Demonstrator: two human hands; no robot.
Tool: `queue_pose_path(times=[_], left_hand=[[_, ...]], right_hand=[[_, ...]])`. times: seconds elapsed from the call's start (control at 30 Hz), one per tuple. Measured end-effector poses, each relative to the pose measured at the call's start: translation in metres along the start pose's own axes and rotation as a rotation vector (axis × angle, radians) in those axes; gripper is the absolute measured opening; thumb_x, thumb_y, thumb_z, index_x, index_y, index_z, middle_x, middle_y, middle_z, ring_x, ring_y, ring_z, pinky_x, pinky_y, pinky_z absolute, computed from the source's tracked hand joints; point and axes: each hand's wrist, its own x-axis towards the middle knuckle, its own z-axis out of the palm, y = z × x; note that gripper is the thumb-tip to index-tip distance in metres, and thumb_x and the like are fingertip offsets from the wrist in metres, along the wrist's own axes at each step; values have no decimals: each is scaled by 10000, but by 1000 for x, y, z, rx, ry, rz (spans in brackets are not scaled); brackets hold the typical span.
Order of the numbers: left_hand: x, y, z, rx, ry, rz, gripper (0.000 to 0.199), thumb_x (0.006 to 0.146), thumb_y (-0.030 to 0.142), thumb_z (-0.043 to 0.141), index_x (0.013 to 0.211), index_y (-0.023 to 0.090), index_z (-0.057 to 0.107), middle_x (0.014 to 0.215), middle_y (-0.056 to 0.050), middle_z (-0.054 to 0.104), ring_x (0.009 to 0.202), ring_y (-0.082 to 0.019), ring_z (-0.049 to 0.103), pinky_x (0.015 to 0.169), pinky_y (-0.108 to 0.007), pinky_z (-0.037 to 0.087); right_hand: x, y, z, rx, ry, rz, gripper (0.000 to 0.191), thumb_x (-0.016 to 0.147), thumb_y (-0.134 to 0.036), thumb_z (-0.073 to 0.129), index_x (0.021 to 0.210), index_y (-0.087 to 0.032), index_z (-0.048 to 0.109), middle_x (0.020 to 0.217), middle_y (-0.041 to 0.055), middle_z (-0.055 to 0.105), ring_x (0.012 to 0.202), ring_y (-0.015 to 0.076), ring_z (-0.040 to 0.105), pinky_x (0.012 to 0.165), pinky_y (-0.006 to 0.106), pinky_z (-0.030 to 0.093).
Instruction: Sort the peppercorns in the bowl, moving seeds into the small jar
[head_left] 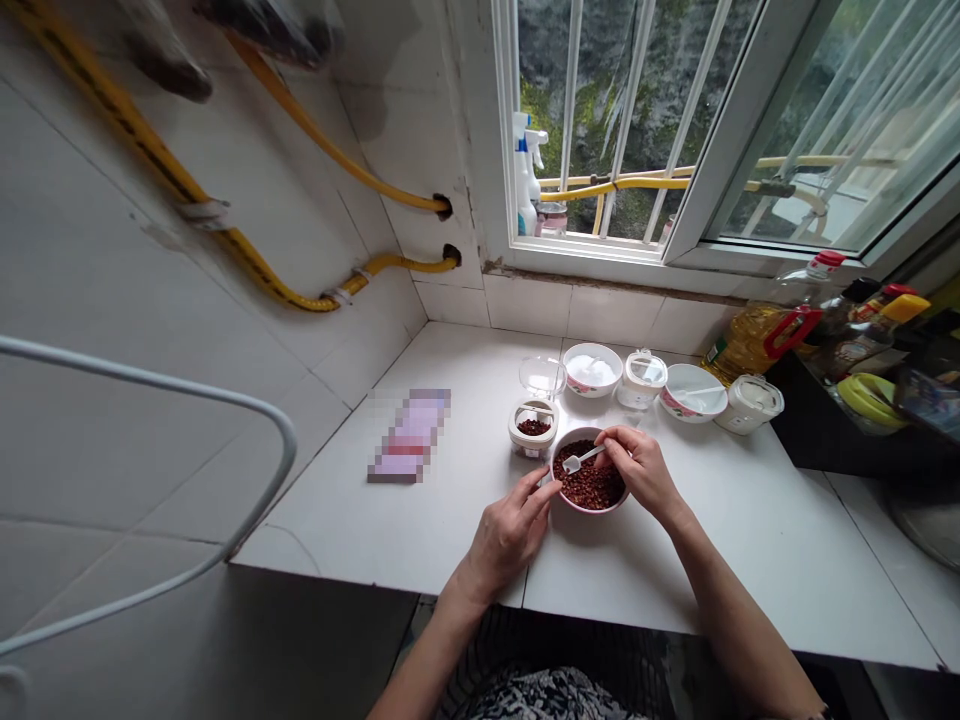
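Observation:
A bowl (590, 508) of dark red-brown grains stands on the white counter. My right hand (636, 470) is closed on the handle of a small white spoon (573, 464), whose head is over the grains. At the bowl's left rim rests my left hand (511, 528), its fingers apart, holding nothing. Just behind it is a small open jar (532, 428) with similar dark grains inside. A clear lid (542, 376) stands behind that jar.
Along the back are a bowl of white powder (592, 370), a lidded jar (641, 380), another bowl (692, 392) and a second white jar (750, 405). An oil bottle (772, 325) and other bottles stand right. A blurred purple item (411, 437) lies left.

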Motion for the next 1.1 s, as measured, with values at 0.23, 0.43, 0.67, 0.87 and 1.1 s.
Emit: queue_pose_path(times=[0.23, 0.43, 0.67, 0.87, 1.1], left_hand=[[0, 0, 0, -6, 0, -6, 418, 953, 66, 470, 1338, 221, 514, 1307, -128, 647, 1119, -206, 703, 879, -294, 620], [0, 0, 0, -3, -2, -2, 420, 951, 67, 473, 1340, 219, 514, 1303, -127, 650, 1134, -207, 698, 889, -296, 619], [-1, 0, 0, 9, -9, -5, 443, 949, 63, 468, 1358, 232, 498, 1305, -127, 649, 1151, -213, 692, 875, -296, 623], [0, 0, 0, 5, -2, -1, 423, 953, 70, 466, 1344, 227, 507, 1292, -128, 655, 1102, -207, 711, 854, -293, 628], [-1, 0, 0, -11, -4, -3, 424, 951, 66, 465, 1345, 219, 506, 1307, -133, 644, 1119, -208, 704, 876, -299, 623]], right_hand=[[-1, 1, 3, 110, -34, 89, 165, 866, -264, 522, 761, -231, 645, 580, -3, 692, 608, 188, 655, 738, 334, 514], [0, 5, 1, 323, -66, 248, 194, 822, -380, 566, 797, -206, 647, 593, 4, 694, 585, 177, 642, 651, 305, 518], [2, 3, -4, 320, -8, 244, 229, 800, -422, 578, 795, -203, 642, 576, 7, 686, 593, 181, 635, 650, 311, 520], [3, 5, -3, 304, -7, 232, 246, 815, -436, 570, 789, -202, 641, 573, 11, 688, 581, 175, 633, 646, 311, 522], [6, -3, 0, 328, 91, 165, 275, 873, -454, 575, 892, -192, 659, 681, 38, 752, 671, 195, 703, 717, 339, 564]])
